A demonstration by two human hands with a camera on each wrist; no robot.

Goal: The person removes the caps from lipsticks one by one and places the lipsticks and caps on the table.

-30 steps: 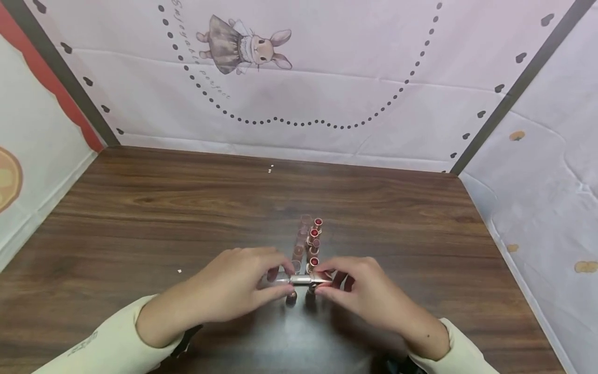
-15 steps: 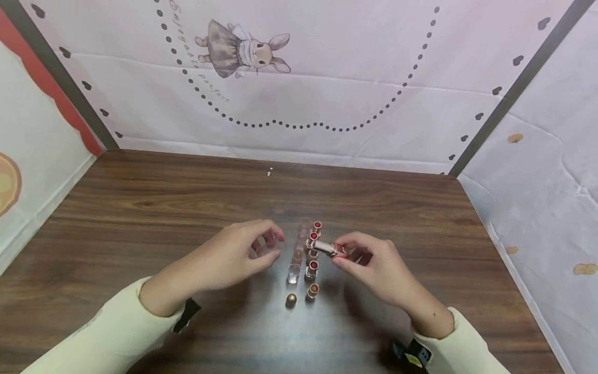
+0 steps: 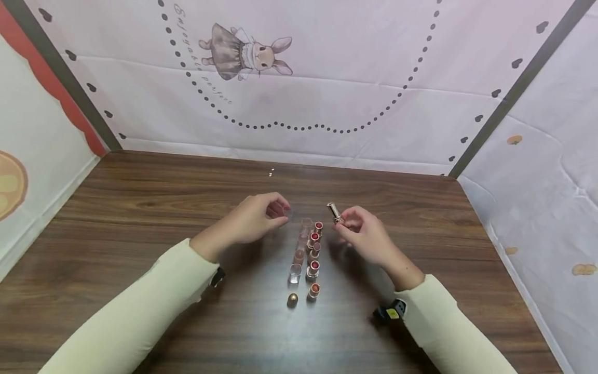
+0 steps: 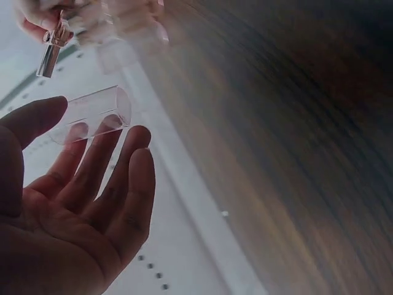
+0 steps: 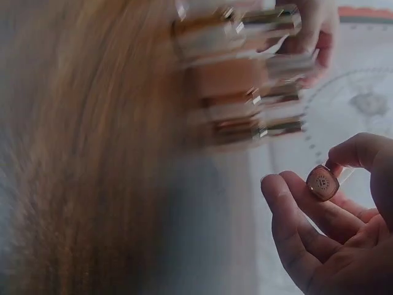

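My left hand pinches a clear lipstick cap between thumb and fingertips, above the table left of the rows. My right hand holds an uncapped lipstick tube with a metallic shaft; its square base faces the right wrist camera. Between the hands stands a row of upright lipsticks, most showing red tops. Just left of them runs a row of clear and pinkish caps. Nearest me are an orange-topped lipstick and a small round-topped gold-brown piece.
The dark wood table meets a printed cloth wall at the back, with cloth walls on both sides. Tiny white bits lie near the back edge. A dark wrist device sits at my right sleeve.
My hands held the lipstick and cap together; they have drawn apart. Left took the cap leftward and away from me. Right took the lipstick to the far right, and its shaft now points up.
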